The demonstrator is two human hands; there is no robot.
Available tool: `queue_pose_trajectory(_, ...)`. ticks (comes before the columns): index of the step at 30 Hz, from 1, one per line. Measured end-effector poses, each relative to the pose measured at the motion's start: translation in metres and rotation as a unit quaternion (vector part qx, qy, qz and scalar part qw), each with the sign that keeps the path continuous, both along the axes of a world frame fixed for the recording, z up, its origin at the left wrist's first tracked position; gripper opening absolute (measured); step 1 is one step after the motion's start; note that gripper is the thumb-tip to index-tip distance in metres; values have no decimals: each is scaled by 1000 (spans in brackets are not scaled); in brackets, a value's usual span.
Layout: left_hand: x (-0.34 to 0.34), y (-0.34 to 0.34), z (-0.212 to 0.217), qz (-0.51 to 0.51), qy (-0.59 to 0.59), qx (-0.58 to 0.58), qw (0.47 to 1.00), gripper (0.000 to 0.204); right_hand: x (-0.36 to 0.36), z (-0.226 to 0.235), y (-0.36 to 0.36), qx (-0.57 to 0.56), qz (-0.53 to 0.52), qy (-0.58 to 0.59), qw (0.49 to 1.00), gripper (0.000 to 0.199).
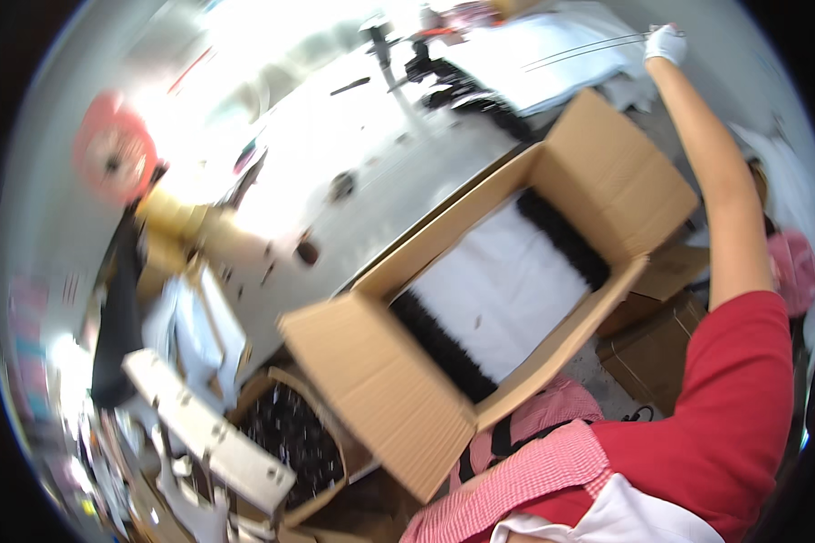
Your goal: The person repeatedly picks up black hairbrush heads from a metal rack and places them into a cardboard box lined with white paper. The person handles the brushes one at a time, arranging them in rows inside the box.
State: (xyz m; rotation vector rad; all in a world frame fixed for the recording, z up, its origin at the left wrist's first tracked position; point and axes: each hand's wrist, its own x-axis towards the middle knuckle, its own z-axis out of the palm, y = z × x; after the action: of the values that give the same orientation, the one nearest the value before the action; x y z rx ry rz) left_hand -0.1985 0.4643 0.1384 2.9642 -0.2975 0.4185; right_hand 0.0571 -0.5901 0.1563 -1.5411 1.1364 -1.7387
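My right arm, in a red sleeve, reaches to the far right, and my right hand [666, 44] wears a white glove. Its fingers look closed on one end of a long thin strip [589, 52], seen as two dark parallel lines stretching left; its exact kind is unclear. Nearest my body is an open cardboard box [362, 385], tilted in view, its end flaps folded out. Inside it lies a white sheet [493, 290], with black fuzzy material [439, 344] showing at both ends. My left hand is out of view.
A grey worktable [380, 199] beyond the box bears small dark items and a black pile [466, 90]. White sheets [561, 45] lie at the far right. Lower left, a carton holds black shiny pieces [290, 439] beside a pale perforated bar [208, 430]. A pink fan [113, 149] stands far left.
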Motion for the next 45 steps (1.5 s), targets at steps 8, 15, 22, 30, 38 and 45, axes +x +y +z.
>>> queue_pose_trajectory(8,69,-186,84,-61,33,-76,995,90,-104,-124,-86,181,132,-85,971,43)
queue_pose_trajectory(15,131,-306,83,-248,6,-7,969,83,-98,-129,36,61,430,323,841,54)
queue_pose_trajectory(22,125,-465,59,-364,-23,50,930,106,-254,13,295,-517,406,286,697,51)
queue_pose_trajectory(30,-30,-565,23,-730,-231,-39,643,74,-469,-34,390,-202,200,412,866,76)
queue_pose_trajectory(38,-39,-521,-114,-708,9,11,706,93,-828,-148,384,288,117,-10,951,73)
queue_pose_trajectory(45,4,-511,-190,-548,230,7,804,89,-1042,-159,428,384,91,-418,818,50)
